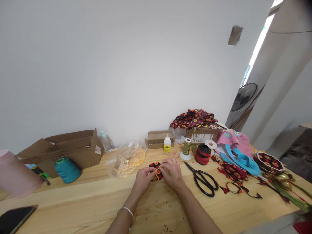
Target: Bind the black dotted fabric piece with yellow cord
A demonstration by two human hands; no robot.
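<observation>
Between my hands a small round piece of dark fabric (159, 175) with red and yellow patterns lies on the wooden table. A thin yellow cord (157, 169) crosses its top. From the left side, my left hand (144, 177) pinches the cord, its fingertips over the fabric. My right hand (172, 172) is closed on the cord from the other side, with fingertips close to those of the left. The fingers partly hide the fabric and the cord's ends. Black-handled scissors (204, 178) lie just right of my right hand, blades toward the back.
Behind stand a yellow-labelled glue bottle (167, 145), a green thread spool (187, 147) and a red-black roll (202, 154). A plastic bag with yellow cord (131, 162), teal thread cone (67, 170) and cardboard box (90, 152) are left. Pink cloth (235, 141) and fabric scraps (234, 172) crowd the right.
</observation>
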